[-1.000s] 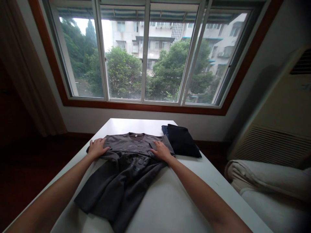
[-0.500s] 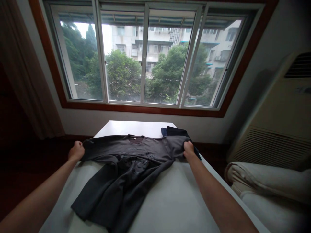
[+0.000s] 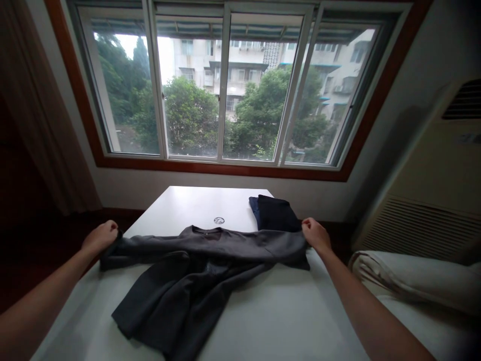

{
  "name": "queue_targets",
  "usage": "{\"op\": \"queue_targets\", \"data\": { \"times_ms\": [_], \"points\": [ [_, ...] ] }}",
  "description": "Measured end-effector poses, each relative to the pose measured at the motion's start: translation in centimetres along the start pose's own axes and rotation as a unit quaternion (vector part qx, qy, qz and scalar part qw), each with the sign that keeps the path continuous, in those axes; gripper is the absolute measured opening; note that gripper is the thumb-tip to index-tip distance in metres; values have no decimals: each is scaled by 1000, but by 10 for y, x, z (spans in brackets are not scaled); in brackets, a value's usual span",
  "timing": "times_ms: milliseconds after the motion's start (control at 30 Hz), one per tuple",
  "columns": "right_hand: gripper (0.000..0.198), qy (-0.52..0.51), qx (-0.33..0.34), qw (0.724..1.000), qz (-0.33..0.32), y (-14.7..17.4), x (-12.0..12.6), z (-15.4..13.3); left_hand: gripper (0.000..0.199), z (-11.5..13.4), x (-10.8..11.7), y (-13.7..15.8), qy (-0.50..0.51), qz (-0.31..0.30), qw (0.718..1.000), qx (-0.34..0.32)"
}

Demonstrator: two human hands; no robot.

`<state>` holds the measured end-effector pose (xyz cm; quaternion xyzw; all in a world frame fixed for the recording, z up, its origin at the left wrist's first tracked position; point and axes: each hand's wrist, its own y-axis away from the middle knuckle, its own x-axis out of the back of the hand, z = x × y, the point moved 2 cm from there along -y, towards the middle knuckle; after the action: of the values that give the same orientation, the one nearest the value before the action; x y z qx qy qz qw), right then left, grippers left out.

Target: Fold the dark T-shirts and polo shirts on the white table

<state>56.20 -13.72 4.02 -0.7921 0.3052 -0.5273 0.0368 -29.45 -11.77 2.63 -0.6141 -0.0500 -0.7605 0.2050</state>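
A dark grey T-shirt (image 3: 240, 245) lies across the white table (image 3: 285, 311), its collar toward the window and its lower part bunched and folded toward me. My left hand (image 3: 102, 235) is closed on one sleeve end, out past the table's left edge. On the other side, my right hand (image 3: 316, 234) pinches the opposite sleeve near the table's right edge. The upper part is stretched between both hands and slightly raised. Most of the print on the chest is hidden in the folds.
Folded dark clothes (image 3: 277, 213) lie at the table's far right corner, close to my right hand. A small round mark (image 3: 219, 220) shows on the tabletop. Rolled pale fabric (image 3: 417, 276) sits to the right, below a floor-standing air conditioner (image 3: 424, 200). The window (image 3: 225, 90) is behind.
Both hands have moved farther apart, pulling the sleeves outward. The collar edge has come nearer to me, uncovering the round mark and more of the folded clothes.
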Motion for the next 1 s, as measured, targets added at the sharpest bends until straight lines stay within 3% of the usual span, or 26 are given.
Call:
{"op": "queue_targets", "data": {
  "times_ms": [67, 167, 267, 333, 433, 500, 600, 667, 767, 867, 933, 1000],
  "points": [
    [24, -3, 111, 993, -39, 8, -14, -45, 30, 40, -7, 4, 33, -31, 995, -87],
    [25, 2, 261, 956, -134, 32, -44, -109, 43, 108, -29, 18, 77, -74, 972, -210],
    [43, 53, 312, 926, -205, 58, -73, -145, 56, 159, -53, 36, 80, -157, 951, -255],
    [45, 112, 307, 920, -216, 70, -84, -153, 51, 177, -61, 45, 52, -212, 939, -265],
    [27, 156, 287, 919, -219, 76, -87, -154, 32, 180, -56, 50, 24, -247, 926, -285],
    [20, 129, 274, 934, -190, 73, -76, -153, 27, 170, -44, 50, 41, -259, 921, -289],
    [20, 61, 254, 962, -82, 61, -41, -155, 28, 151, -20, 52, 70, -313, 911, -260],
    [19, 40, 265, 963, -17, 52, -7, -160, 24, 139, 1, 53, 58, -316, 917, -235],
    [16, 45, 305, 948, 73, 39, 52, -174, 21, 130, 50, 50, 33, -203, 952, -229],
    [14, 54, 346, 923, 158, 29, 114, -193, 29, 125, 125, 42, 19, -43, 977, -209],
    [14, 44, 357, 910, 204, 25, 154, -207, 35, 122, 186, 32, 13, 104, 973, -208],
    [19, 27, 356, 902, 244, 22, 193, -221, 46, 116, 251, 20, -6, 255, 942, -216]
  ]
}}
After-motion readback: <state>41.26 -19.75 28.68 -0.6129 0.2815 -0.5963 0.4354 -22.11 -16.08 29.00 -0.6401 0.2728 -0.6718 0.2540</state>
